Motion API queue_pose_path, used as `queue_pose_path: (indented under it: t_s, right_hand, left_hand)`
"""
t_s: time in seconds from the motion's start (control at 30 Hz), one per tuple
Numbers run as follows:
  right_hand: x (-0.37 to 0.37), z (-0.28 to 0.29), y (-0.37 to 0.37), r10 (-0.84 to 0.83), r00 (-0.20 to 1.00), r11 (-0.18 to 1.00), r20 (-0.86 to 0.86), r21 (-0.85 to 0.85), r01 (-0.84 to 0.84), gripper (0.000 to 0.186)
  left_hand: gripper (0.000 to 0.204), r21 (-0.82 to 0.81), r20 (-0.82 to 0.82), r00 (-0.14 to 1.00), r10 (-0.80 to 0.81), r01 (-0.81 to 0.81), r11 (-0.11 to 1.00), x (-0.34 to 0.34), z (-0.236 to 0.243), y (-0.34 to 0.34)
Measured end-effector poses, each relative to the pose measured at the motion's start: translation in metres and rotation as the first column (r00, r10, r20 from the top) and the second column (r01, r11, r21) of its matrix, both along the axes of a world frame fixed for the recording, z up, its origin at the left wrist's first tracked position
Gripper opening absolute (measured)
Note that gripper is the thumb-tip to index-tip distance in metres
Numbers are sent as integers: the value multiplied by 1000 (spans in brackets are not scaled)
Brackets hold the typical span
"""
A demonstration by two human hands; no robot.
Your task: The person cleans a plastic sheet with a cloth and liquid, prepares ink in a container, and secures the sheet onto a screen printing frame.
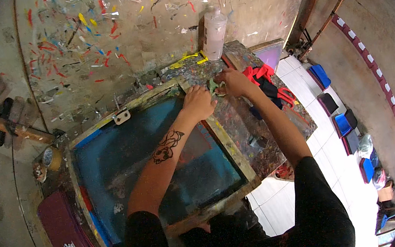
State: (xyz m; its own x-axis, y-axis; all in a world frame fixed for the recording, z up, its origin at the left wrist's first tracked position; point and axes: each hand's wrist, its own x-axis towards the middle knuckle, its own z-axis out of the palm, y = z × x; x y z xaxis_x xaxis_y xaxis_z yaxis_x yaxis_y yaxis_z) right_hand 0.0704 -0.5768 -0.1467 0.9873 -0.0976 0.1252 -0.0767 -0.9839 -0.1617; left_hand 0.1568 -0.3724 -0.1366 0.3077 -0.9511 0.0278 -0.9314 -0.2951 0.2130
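Note:
A silk-screen printing frame (239, 161) with wooden edges and dark blue mesh lies on the worktable (261, 134), held by a metal hinge clamp (122, 116) at its far side. My left hand (198, 102) rests over the frame's far right corner, fingers stretched out, holding nothing that shows. Just right of it, my right hand (235, 82) is closed on a crumpled green rag (215, 87) on the table, its fingertips partly hidden. Beside that hand lie red-and-black cloth pieces (264, 79) and red-handled scissors (286, 96).
A clear plastic bottle (214, 33) stands near the paint-marked wall (105, 29). Tape rolls (52, 159) and stacked maroon pieces (64, 230) sit at the left. Blue and dark pieces (342, 124) line the tiled floor (324, 155) at the right.

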Motion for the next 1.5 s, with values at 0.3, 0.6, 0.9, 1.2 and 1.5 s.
queue_pose_path:
  t_s: [0.3, 0.6, 0.9, 1.2, 1.5]
  right_hand:
    - [-6, -13, -2, 17, 993, 994, 117, -109, -4, 40]
    - [6, -7, 1, -69, 997, 959, -27, 275, 73, 39]
    - [-7, 0, 5, 184, 983, 983, 1, -2, -183, 29]
    - [-15, -3, 6, 219, 976, 976, -22, 15, -218, 34]
    - [-29, 34, -45, -303, 953, 761, -13, 599, 250, 21]
  left_hand:
    - [44, 47, -76, 996, -42, 45, 998, 24, -24, -22]
    - [43, 97, -150, 989, 8, 7, 995, 32, -18, -36]
    - [41, 92, -86, 996, -13, 21, 996, 28, -23, -35]
    - [32, -2, -107, 994, -4, 3, 1000, 22, -28, -32]
    - [37, 11, -107, 994, -35, 36, 999, 17, -37, -35]
